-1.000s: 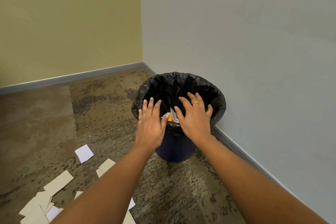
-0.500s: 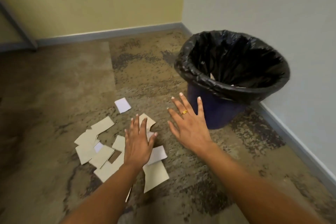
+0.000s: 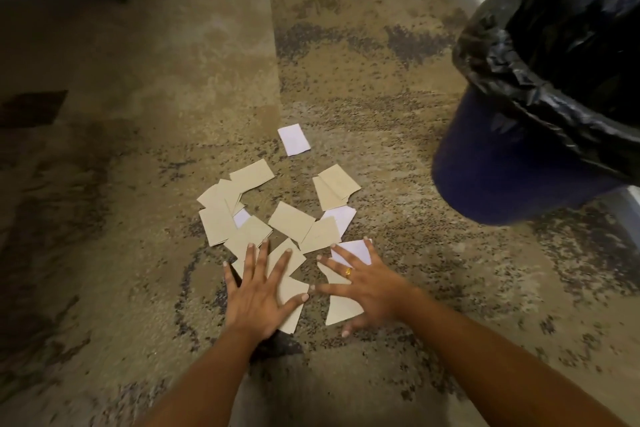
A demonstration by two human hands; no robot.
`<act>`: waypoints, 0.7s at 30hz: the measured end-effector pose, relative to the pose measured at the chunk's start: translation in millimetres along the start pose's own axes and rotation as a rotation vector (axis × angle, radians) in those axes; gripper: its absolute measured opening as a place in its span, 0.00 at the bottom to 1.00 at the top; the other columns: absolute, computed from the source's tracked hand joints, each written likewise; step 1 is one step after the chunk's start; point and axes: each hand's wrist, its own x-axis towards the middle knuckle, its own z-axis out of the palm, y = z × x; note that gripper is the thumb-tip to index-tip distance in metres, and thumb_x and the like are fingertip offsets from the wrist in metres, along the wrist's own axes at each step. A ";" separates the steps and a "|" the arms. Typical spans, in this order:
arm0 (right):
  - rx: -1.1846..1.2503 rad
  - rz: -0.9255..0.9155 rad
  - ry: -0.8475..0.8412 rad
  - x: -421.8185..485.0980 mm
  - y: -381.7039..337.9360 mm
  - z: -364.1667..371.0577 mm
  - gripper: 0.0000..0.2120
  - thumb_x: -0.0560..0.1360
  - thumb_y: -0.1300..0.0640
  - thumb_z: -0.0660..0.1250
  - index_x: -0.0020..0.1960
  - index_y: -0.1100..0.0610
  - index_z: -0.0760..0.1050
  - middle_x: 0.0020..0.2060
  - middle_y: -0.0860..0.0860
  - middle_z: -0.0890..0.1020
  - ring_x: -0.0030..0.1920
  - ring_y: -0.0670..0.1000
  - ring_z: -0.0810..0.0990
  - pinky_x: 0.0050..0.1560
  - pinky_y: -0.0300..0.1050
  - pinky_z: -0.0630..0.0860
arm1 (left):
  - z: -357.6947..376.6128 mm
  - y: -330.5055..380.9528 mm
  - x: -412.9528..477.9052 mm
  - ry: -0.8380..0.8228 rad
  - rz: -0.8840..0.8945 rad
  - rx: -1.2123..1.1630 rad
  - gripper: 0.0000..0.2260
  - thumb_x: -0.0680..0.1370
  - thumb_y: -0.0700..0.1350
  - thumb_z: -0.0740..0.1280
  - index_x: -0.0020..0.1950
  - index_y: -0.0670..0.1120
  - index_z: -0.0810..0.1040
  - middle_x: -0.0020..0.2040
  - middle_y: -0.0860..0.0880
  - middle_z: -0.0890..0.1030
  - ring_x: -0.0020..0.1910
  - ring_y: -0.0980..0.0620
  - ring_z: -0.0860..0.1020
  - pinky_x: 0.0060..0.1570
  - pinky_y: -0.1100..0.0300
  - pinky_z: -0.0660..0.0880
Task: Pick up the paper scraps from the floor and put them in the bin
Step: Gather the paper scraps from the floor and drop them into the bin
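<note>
Found the paper scraps (image 3: 291, 222) strewn over the carpet (image 3: 138, 184) to the left of the bin (image 3: 502, 177), well apart from it, mostly tan with a few white ones among them. Noted one white scrap (image 3: 293, 139) lying alone beyond the rest, also left of the bin. Had the left hand (image 3: 258, 298) spread wide, fingers straight and splayed, palm down on tan scraps at the side of the pile farther from the bin. Had the right hand (image 3: 367, 284) just as flat and splayed on the side nearer the bin, fingertips on a white scrap, a tan piece under the palm. Gripped nothing with either hand. Wore a gold ring (image 3: 348, 271) on a right finger. Saw a black bag (image 3: 519, 80) lining the bin; could not tell its contents.
</note>
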 end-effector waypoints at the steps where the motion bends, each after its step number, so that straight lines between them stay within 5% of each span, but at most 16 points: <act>1: -0.013 0.012 -0.009 3.2 5.2 -0.4 0.39 0.70 0.28 0.54 0.75 0.40 0.43 0.76 0.52 0.39 0.73 0.57 0.31 0.62 0.75 0.34 | -0.3 -2.8 2.9 -0.007 0.003 0.002 0.44 0.56 0.76 0.22 0.70 0.61 0.28 0.71 0.49 0.25 0.70 0.48 0.26 0.67 0.35 0.34; 4: -0.018 0.048 0.025 14.3 20.6 -0.9 0.37 0.70 0.27 0.46 0.75 0.40 0.46 0.74 0.50 0.37 0.70 0.56 0.29 0.62 0.75 0.35 | -2.7 -7.1 15.4 0.004 0.010 0.018 0.43 0.58 0.76 0.22 0.71 0.61 0.29 0.72 0.49 0.26 0.70 0.48 0.26 0.67 0.35 0.34; 8: 0.007 0.189 0.129 28.7 39.2 -4.5 0.36 0.72 0.29 0.36 0.70 0.44 0.65 0.74 0.55 0.59 0.74 0.61 0.56 0.58 0.79 0.54 | -8.3 -8.0 37.1 0.041 -0.005 0.006 0.39 0.63 0.74 0.29 0.72 0.60 0.31 0.72 0.49 0.26 0.70 0.48 0.27 0.67 0.34 0.35; 10: 0.109 0.178 0.249 36.2 43.9 -10.3 0.36 0.72 0.28 0.39 0.65 0.47 0.71 0.72 0.56 0.65 0.73 0.59 0.60 0.61 0.76 0.57 | -10.1 -8.7 44.2 0.080 -0.021 -0.026 0.39 0.65 0.74 0.32 0.72 0.60 0.32 0.72 0.50 0.27 0.71 0.49 0.28 0.67 0.35 0.35; 13: 0.217 0.166 0.622 46.3 47.8 -23.5 0.27 0.71 0.31 0.55 0.47 0.53 0.75 0.54 0.57 0.77 0.57 0.58 0.75 0.56 0.64 0.69 | -14.0 -11.0 48.4 0.122 -0.052 -0.031 0.44 0.62 0.77 0.32 0.74 0.58 0.35 0.75 0.49 0.32 0.73 0.48 0.31 0.67 0.35 0.36; 17: 0.299 0.221 0.747 64.3 63.9 -37.9 0.25 0.70 0.35 0.58 0.47 0.55 0.78 0.55 0.57 0.76 0.57 0.58 0.74 0.56 0.59 0.68 | -22.4 -15.9 55.2 0.136 -0.114 -0.091 0.49 0.58 0.81 0.39 0.75 0.59 0.41 0.76 0.49 0.35 0.75 0.45 0.35 0.67 0.34 0.37; 21: 0.397 0.541 0.487 86.7 80.8 -49.4 0.30 0.72 0.32 0.58 0.69 0.47 0.66 0.74 0.55 0.57 0.74 0.57 0.53 0.67 0.64 0.55 | -25.2 -22.5 64.0 0.063 -0.207 -0.122 0.54 0.53 0.82 0.42 0.75 0.59 0.37 0.75 0.47 0.31 0.73 0.41 0.32 0.65 0.30 0.39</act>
